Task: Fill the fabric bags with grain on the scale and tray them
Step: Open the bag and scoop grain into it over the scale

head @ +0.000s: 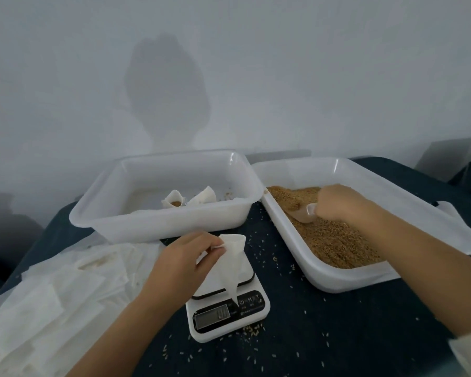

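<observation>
A person's left hand (184, 258) pinches the rim of an empty white fabric bag (233, 265) between thumb and fingers, holding its mouth open above the white digital kitchen scale (229, 308) at the centre of a dark blue cloth-covered table (337, 336); the bag's pointed lower end hangs down to the scale's button panel, and whether it touches cannot be told. At two o'clock from the scale, the right hand (337, 204) is curled around the handle of a translucent plastic scoop (306, 214), its bowl dug into the brown grain (335, 238) filling a white plastic tray (297, 270). At eleven o'clock, just beside that tray, a second white plastic tray (158, 227) holds two fabric bags (189, 198); the left one stands open with grain showing inside. A heap of flat, unfilled fabric bags (49, 303) lies at nine o'clock, beside the left forearm. Loose grains (253, 329) dot the cloth around the scale. The scale's display reading is too blurred to make out.
</observation>
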Tool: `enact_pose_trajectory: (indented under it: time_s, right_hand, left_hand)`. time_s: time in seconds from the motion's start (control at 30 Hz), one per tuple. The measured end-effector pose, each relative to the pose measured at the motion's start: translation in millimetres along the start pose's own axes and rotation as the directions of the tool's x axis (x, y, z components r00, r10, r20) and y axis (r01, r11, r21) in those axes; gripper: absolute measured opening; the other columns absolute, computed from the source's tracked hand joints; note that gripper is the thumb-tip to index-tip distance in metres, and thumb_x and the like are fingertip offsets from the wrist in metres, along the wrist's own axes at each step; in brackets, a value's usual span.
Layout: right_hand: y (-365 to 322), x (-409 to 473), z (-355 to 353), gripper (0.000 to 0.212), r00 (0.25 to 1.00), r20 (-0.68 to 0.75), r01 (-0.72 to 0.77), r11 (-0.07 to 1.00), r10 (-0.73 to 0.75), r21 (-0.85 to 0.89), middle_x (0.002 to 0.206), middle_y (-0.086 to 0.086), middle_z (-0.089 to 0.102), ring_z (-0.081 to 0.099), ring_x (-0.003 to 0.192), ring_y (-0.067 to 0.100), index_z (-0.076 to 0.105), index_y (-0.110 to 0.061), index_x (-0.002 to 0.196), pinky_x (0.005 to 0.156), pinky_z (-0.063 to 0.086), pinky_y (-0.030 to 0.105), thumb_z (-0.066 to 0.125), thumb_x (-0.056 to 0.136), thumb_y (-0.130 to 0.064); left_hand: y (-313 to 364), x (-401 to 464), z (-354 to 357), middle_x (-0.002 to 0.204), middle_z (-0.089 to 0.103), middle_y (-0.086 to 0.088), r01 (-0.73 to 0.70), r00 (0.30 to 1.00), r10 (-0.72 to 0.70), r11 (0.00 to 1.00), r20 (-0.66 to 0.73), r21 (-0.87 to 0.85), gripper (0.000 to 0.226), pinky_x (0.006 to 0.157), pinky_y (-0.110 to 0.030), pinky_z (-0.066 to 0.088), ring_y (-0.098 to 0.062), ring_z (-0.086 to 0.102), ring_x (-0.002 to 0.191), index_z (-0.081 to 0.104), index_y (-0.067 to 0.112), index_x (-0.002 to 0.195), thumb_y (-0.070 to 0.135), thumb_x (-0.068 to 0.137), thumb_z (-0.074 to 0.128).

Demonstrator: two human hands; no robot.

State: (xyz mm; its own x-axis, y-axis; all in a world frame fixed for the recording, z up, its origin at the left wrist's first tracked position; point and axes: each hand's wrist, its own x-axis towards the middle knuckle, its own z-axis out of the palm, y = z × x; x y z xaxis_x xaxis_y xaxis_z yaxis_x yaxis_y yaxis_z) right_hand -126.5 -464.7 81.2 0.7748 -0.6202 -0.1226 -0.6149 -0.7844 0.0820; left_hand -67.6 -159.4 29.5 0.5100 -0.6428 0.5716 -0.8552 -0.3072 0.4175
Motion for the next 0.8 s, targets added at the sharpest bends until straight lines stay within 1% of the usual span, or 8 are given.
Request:
enact_pose_trajectory:
  time_s: [0.13, 0.2, 0.3, 0.43, 0.53, 0.63, 0.7, 0.8]
  right_hand:
    - [-10, 21, 22, 0.032, 0.999, -0.049, -0.003, 0.993, 0.009, 0.12, 0.076, 0.001, 0.054, 0.052, 0.067, 0.014, 0.062, -0.006, 0.093, 0.067, 0.047, 0.03, 0.042, 0.099, -0.03]
    - [-10, 26, 32, 0.025, 0.996, -0.09, 0.004, 0.987, 0.011, 0.161, 0.078, 0.0, 0.055, 0.054, 0.069, 0.014, 0.061, -0.007, 0.099, 0.065, 0.047, 0.03, 0.045, 0.099, -0.026]
    - [-3, 30, 38, 0.023, 0.994, -0.107, 0.008, 0.979, 0.014, 0.203, 0.096, 0.003, 0.059, 0.053, 0.079, 0.016, 0.058, -0.008, 0.11, 0.06, 0.039, 0.027, 0.046, 0.098, -0.024]
    - [14, 25, 34, 0.043, 0.989, -0.149, 0.063, 0.944, -0.014, 0.324, 0.113, 0.007, 0.062, 0.053, 0.085, 0.019, 0.055, -0.012, 0.121, 0.069, 0.042, 0.031, 0.043, 0.099, -0.047]
    - [27, 15, 31, 0.049, 0.979, -0.199, 0.102, 0.926, -0.03, 0.363, 0.11, 0.003, 0.063, 0.058, 0.085, 0.017, 0.054, -0.016, 0.126, 0.069, 0.044, 0.031, 0.042, 0.097, -0.054]
    - [39, 6, 30, 0.037, 0.967, -0.252, 0.141, 0.889, -0.03, 0.436, 0.088, -0.006, 0.062, 0.058, 0.062, 0.01, 0.055, -0.022, 0.125, 0.052, 0.04, 0.024, 0.05, 0.096, -0.045]
    - [43, 0, 29, 0.034, 0.962, -0.271, 0.153, 0.874, -0.026, 0.461, 0.083, -0.009, 0.061, 0.054, 0.052, 0.008, 0.055, -0.024, 0.124, 0.047, 0.037, 0.021, 0.053, 0.094, -0.04]
    - [45, -4, 28, 0.044, 0.97, -0.24, 0.137, 0.903, -0.039, 0.408, 0.099, -0.006, 0.063, 0.059, 0.072, 0.01, 0.056, -0.025, 0.125, 0.061, 0.042, 0.025, 0.05, 0.093, -0.054]
  left_hand:
    - [-2, 0, -3, 0.078, 0.056, 0.016, -0.013, 1.0, 0.013, 1.0, -0.002, 0.003, 0.003, 0.068, -0.002, 0.036, 0.002, 0.048, 0.074, 0.069, 0.014, 0.085, 0.014, 0.082, 0.067]
    - [-4, -1, -5, 0.078, 0.054, 0.018, -0.01, 1.0, 0.01, 1.0, 0.004, 0.004, 0.004, 0.067, -0.002, 0.035, 0.005, 0.046, 0.072, 0.068, 0.014, 0.084, 0.011, 0.081, 0.069]
    - [-9, -2, -8, 0.076, 0.05, 0.023, 0.008, 1.0, -0.009, 1.0, -0.011, -0.009, 0.006, 0.064, -0.003, 0.036, 0.01, 0.047, 0.07, 0.067, 0.014, 0.082, 0.009, 0.081, 0.069]
    - [-16, -3, -7, 0.072, 0.054, 0.027, 0.119, 0.989, -0.123, 0.991, -0.08, -0.056, 0.006, 0.064, -0.004, 0.039, 0.002, 0.052, 0.073, 0.067, 0.018, 0.082, 0.014, 0.08, 0.07]
    - [-20, -2, -6, 0.068, 0.058, 0.02, 0.173, 0.981, -0.18, 0.981, -0.079, -0.085, 0.009, 0.065, -0.007, 0.041, 0.0, 0.054, 0.074, 0.065, 0.025, 0.081, 0.018, 0.082, 0.069]
    - [-21, -1, -8, 0.067, 0.059, 0.018, 0.179, 0.98, -0.186, 0.979, -0.067, -0.095, 0.014, 0.065, -0.006, 0.041, 0.003, 0.054, 0.073, 0.062, 0.03, 0.08, 0.017, 0.083, 0.067]
    - [-21, -1, -10, 0.066, 0.058, 0.019, 0.179, 0.981, -0.186, 0.979, -0.062, -0.097, 0.017, 0.065, -0.004, 0.04, 0.004, 0.054, 0.072, 0.06, 0.033, 0.078, 0.017, 0.084, 0.066]
    - [-22, -1, -13, 0.066, 0.058, 0.017, 0.182, 0.981, -0.186, 0.98, -0.055, -0.08, 0.018, 0.066, -0.007, 0.041, 0.002, 0.052, 0.07, 0.06, 0.033, 0.077, 0.018, 0.084, 0.066]
